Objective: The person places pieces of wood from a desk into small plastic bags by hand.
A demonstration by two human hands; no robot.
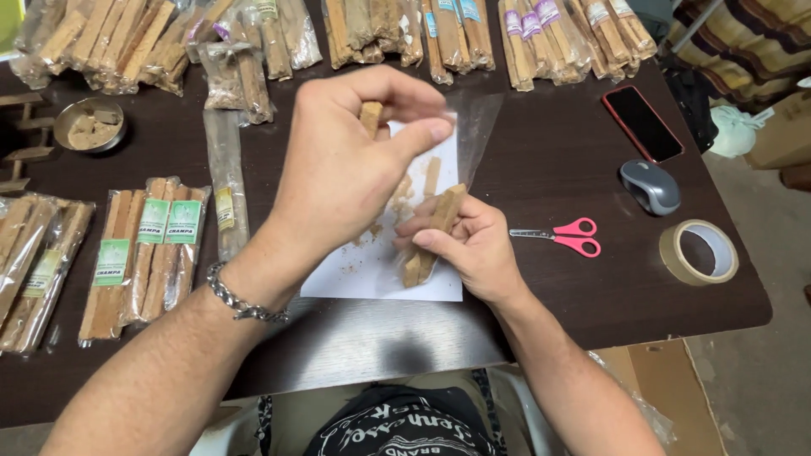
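A dark wooden bench is seen from above, with rows of bagged wooden sticks laid along its far edge and left side. At its middle a white paper sheet is spread, dusted with brown crumbs. The left hand is raised above the sheet, and a short wooden stick is pinched upright between its thumb and fingertips beside a clear plastic sleeve. The right hand is rested lower, just right of the left, closed around two longer wooden sticks whose long axis is tilted from near-left to far-right. Pink scissors, a tape roll, a grey mouse and a phone are laid well to the right.
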